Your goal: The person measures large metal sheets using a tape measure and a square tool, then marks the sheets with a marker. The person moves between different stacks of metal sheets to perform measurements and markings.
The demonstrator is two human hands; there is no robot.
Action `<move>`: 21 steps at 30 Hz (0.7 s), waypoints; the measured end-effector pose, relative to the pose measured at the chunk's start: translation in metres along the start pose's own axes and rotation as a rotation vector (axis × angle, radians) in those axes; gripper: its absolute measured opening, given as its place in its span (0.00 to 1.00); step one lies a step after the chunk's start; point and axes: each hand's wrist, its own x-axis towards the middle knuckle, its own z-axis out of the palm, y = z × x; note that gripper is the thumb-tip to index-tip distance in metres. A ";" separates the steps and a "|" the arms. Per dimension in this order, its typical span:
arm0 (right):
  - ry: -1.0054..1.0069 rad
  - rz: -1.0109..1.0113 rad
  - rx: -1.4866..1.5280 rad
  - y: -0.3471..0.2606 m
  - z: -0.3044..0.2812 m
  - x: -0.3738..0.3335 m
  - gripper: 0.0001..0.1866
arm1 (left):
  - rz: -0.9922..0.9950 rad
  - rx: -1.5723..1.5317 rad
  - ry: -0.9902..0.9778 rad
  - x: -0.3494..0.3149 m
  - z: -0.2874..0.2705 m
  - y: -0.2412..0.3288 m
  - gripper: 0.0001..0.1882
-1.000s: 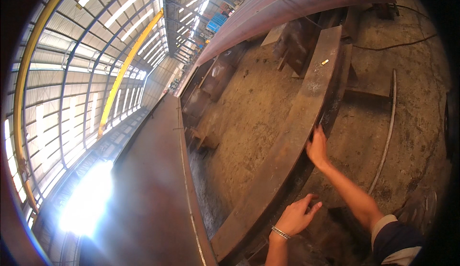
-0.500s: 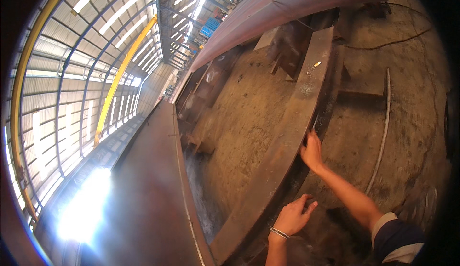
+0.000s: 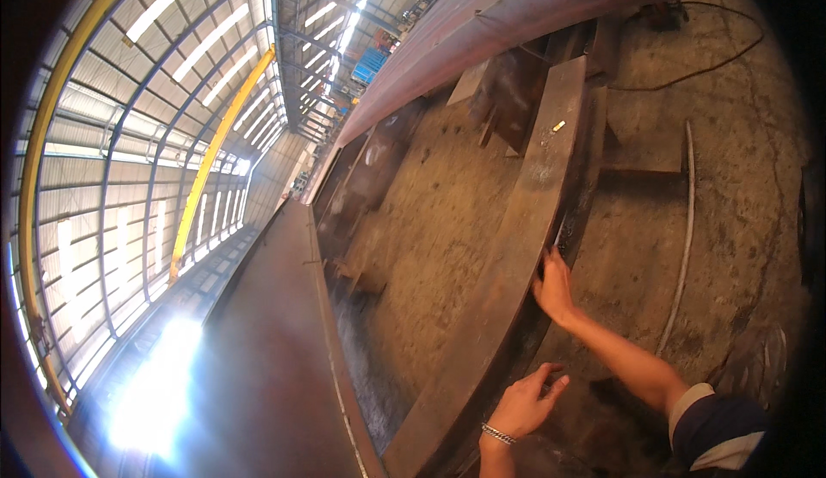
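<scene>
A long rusty-brown steel beam (image 3: 482, 306) runs from the lower middle up toward the far right. My right hand (image 3: 555, 290) is at its right-hand edge, fingers drawn together against the side face. A thin pale sliver shows just beyond the fingertips; its kind is too small to tell. Nearer to me, my left hand (image 3: 523, 402), with a chain bracelet (image 3: 497, 433) at the wrist, hovers beside the beam. Its fingers are loosely bent and apart, with nothing in them. On the beam's far part lies a small yellow-and-white item (image 3: 558, 126).
A wide steel plate (image 3: 275, 323) lies on the left, strongly glaring in light. Another large reddish plate (image 3: 516, 9) spans the far side. On the concrete floor to the right are a thin rod (image 3: 686, 228) and a dark cable (image 3: 731, 61). Yellow crane beams (image 3: 215, 151) are overhead.
My right hand has slid slightly nearer along the beam's edge. My left hand has hardly moved, its fingers a little lower. The view has shifted slightly.
</scene>
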 end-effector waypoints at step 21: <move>-0.035 -0.032 -0.070 -0.008 -0.010 0.000 0.32 | 0.038 -0.005 0.050 0.001 -0.002 0.003 0.24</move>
